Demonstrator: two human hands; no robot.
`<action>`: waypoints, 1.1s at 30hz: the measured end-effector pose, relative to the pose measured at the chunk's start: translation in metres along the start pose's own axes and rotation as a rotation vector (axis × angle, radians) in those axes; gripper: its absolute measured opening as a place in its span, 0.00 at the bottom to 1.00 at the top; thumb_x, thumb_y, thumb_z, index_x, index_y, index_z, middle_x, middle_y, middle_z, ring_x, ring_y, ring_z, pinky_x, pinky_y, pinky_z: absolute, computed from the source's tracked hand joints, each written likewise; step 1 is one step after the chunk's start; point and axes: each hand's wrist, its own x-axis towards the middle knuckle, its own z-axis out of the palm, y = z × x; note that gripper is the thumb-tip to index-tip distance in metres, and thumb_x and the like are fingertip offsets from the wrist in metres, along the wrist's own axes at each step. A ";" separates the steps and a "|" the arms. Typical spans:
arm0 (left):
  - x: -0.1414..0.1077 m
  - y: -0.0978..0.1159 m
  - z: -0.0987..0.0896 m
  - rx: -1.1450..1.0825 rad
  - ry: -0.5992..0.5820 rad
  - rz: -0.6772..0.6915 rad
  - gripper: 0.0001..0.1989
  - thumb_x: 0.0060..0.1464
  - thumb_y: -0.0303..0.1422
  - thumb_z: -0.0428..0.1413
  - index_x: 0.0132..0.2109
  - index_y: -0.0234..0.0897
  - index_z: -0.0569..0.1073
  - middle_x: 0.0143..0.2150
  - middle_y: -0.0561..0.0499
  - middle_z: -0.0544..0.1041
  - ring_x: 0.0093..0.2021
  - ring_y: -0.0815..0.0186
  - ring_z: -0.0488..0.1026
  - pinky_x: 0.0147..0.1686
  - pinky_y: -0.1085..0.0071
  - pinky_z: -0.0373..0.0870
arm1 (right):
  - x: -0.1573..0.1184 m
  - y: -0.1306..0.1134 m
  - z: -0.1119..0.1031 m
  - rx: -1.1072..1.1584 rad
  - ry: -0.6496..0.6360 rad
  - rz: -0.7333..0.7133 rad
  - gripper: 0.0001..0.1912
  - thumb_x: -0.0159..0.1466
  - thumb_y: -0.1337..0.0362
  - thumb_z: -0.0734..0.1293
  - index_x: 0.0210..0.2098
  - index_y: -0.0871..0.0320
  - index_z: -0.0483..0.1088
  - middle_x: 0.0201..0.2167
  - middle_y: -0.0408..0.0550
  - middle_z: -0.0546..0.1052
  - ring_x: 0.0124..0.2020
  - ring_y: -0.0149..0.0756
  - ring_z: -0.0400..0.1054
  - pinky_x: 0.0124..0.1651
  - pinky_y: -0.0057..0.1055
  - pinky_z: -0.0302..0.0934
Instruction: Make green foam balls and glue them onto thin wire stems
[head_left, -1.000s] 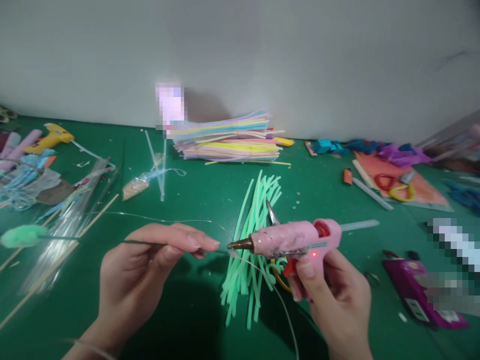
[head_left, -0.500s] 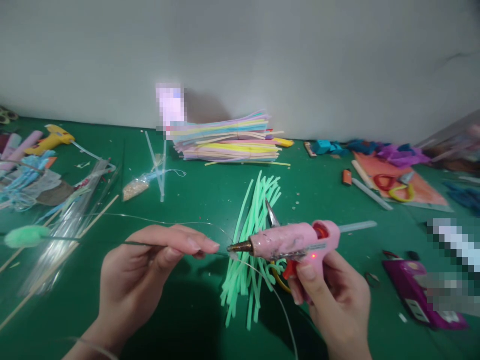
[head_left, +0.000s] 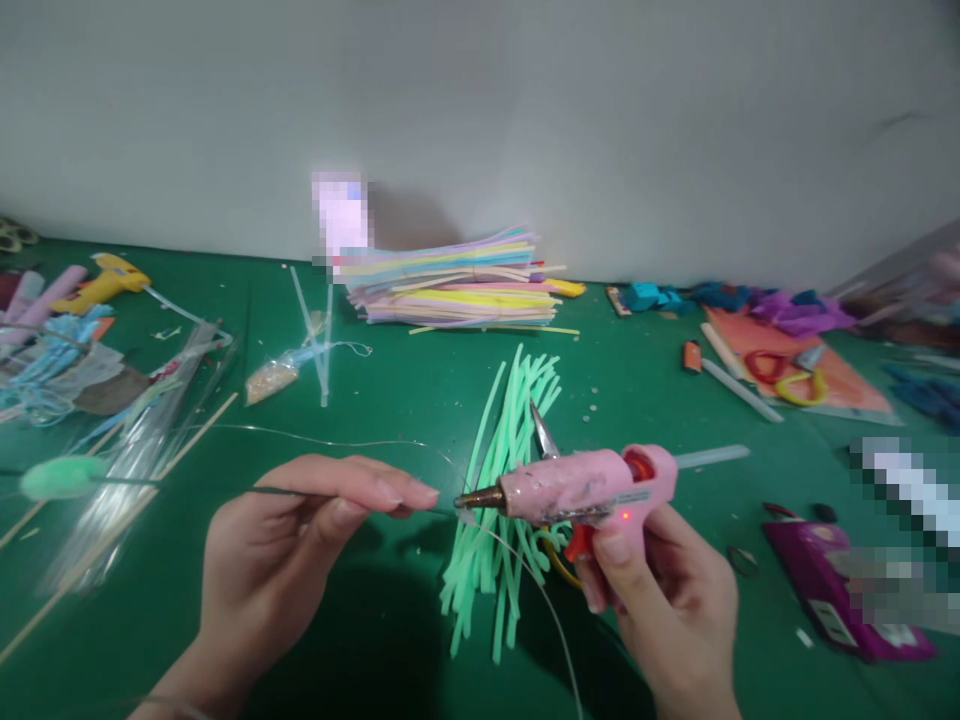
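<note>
My left hand (head_left: 300, 550) pinches a thin dark wire (head_left: 277, 491) between thumb and fingers. On that wire, to the left, sits a fuzzy light-green piece (head_left: 64, 478). My right hand (head_left: 667, 590) is wrapped round the handle of a pink glue gun (head_left: 566, 487), its thumb near the red trigger and a small red light lit. The nozzle points left and is at the wire's end, just right of my left fingertips. A clear glue blob shows under the nozzle. Beneath the gun lie green fuzzy strips (head_left: 491, 530) and partly hidden scissors (head_left: 543, 435).
Bundled pastel strips (head_left: 457, 290) lie at the wall. A yellow glue gun (head_left: 105, 285), clear sleeves (head_left: 135, 480) and wooden sticks (head_left: 187, 447) are on the left. On the right are red-yellow scissors (head_left: 802, 385), an orange sheet (head_left: 855, 385) and a purple packet (head_left: 814, 580).
The green fuzzy piece on the wire has shifted slightly right. A loose clear thread below the nozzle has swung a little left. Both hands keep nearly the same position and hold.
</note>
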 end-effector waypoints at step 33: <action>0.000 0.003 0.006 -0.026 0.089 -0.044 0.07 0.63 0.32 0.58 0.39 0.48 0.81 0.35 0.53 0.85 0.37 0.62 0.81 0.38 0.64 0.79 | 0.002 -0.001 0.000 -0.045 0.001 -0.058 0.17 0.64 0.50 0.70 0.28 0.57 0.70 0.15 0.38 0.67 0.14 0.26 0.58 0.17 0.24 0.48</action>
